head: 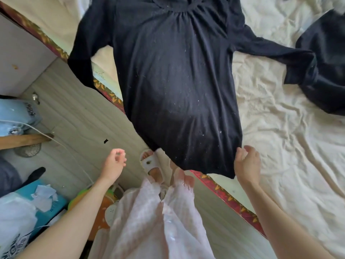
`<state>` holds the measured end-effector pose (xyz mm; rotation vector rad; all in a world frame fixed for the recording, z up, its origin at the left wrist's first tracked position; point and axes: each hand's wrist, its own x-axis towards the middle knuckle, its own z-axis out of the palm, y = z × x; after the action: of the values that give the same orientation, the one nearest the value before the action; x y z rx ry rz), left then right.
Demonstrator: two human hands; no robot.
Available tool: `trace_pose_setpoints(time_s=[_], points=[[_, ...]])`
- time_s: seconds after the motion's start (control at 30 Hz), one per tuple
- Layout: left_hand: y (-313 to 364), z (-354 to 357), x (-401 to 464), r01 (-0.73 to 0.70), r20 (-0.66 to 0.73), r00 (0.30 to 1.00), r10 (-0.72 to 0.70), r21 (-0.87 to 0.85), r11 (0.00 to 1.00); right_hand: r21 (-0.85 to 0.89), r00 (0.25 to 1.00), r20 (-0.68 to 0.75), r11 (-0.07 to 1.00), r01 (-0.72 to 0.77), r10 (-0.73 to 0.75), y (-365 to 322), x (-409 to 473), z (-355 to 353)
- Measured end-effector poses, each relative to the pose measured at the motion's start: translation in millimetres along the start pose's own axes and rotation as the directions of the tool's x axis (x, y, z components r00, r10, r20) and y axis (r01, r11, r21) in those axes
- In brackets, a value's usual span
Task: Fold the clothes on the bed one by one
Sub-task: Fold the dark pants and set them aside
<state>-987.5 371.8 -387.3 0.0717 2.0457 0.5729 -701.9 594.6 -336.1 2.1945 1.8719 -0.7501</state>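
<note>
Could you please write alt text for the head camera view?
A black long-sleeved top lies spread on a cream bedsheet, its hem overhanging the bed edge. The right hand touches the hem corner; the left hand hovers empty.

The neckline of the black top (pixel 175 81) is cut off by the upper edge; a second dark garment (pixel 324 71) is clipped at right, its kind not discernible.
</note>
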Motion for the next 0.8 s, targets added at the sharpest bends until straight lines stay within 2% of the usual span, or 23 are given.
trace_pose_setpoints(time_s=[0.07,0.17,0.33,0.4,0.6,0.67,0.8], points=[[19.3,-14.2,6.9,-0.014,0.007,1.000,0.014,-0.001,1.000,-0.037,0.979,-0.018,0.979,0.201,-0.202,-32.9,7.9,0.8],[52.8,-38.0,23.2,-0.059,-0.023,0.998,0.059,0.010,0.998,-0.092,0.896,0.024,0.891,0.445,-0.444,-91.7,21.6,7.6],[111.7,-75.8,53.7,-0.136,-0.159,0.977,0.145,0.062,0.989,-0.118,0.741,0.170,0.733,0.670,-0.650,-191.1,41.0,32.8],[134.1,-90.1,70.9,-0.173,-0.214,0.958,0.190,0.093,0.980,-0.122,0.684,0.211,0.676,0.727,-0.698,-224.0,45.4,42.5],[182.9,-128.8,133.2,-0.287,-0.327,0.883,0.338,0.195,0.938,-0.182,0.578,0.293,0.549,0.816,-0.762,-294.6,52.6,74.6],[193.2,-141.7,152.2,-0.301,-0.351,0.864,0.362,0.216,0.929,-0.220,0.588,0.329,0.546,0.809,-0.739,-305.9,52.4,88.4],[201.5,-156.5,182.5,-0.318,-0.270,0.895,0.355,0.174,0.932,-0.314,0.624,0.312,0.542,0.779,-0.716,-306.3,54.4,107.4]])
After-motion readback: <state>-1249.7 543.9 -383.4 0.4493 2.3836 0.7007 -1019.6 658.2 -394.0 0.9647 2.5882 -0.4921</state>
